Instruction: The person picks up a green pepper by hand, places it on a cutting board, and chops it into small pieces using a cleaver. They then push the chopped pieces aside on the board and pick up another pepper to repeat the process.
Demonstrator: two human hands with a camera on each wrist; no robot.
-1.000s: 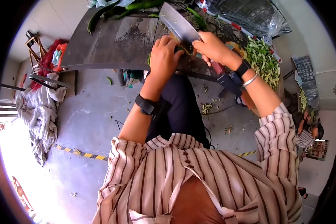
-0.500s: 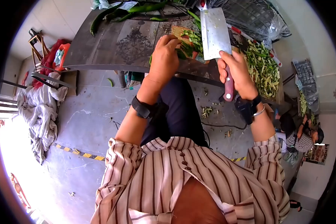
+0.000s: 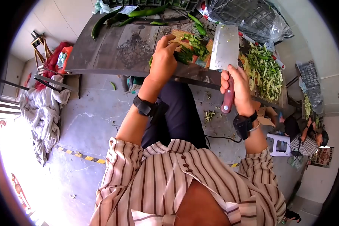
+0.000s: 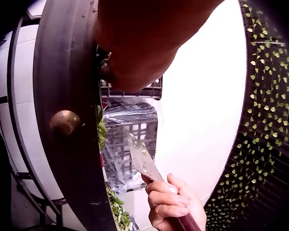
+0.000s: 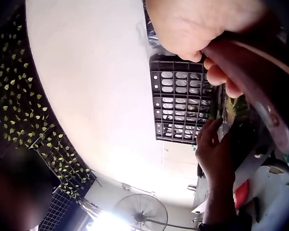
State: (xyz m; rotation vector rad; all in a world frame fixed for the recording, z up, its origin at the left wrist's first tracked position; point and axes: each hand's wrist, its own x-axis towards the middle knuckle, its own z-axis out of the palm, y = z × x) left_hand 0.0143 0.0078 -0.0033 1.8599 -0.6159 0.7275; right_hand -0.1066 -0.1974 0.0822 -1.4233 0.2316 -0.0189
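Observation:
My right hand [image 3: 238, 88] grips a cleaver [image 3: 224, 47] by its reddish-brown handle. The broad blade points away from me above the table's front part, with green bits stuck to it. In the left wrist view the cleaver [image 4: 145, 161] shows edge-on, fingers wrapped around its handle. My left hand [image 3: 164, 60] rests at the table's near edge, fingers curled over long green peppers [image 3: 182, 55], which show on both sides of it; the palm side is hidden. Chopped green pepper [image 3: 197, 44] lies right of that hand on an orange patterned board [image 3: 179, 34].
A large heap of chopped green pieces [image 3: 265, 71] covers the table's right end. Whole green peppers [image 3: 148, 12] lie at the back left. A plastic-covered black crate [image 3: 245, 17] stands at the back right. Another person [image 3: 307, 141] sits far right.
My right hand has carried the cleaver right and back toward me, away from the left hand, turning its blade flat to view. Chopped pepper now shows between the hands. The left hand has barely moved.

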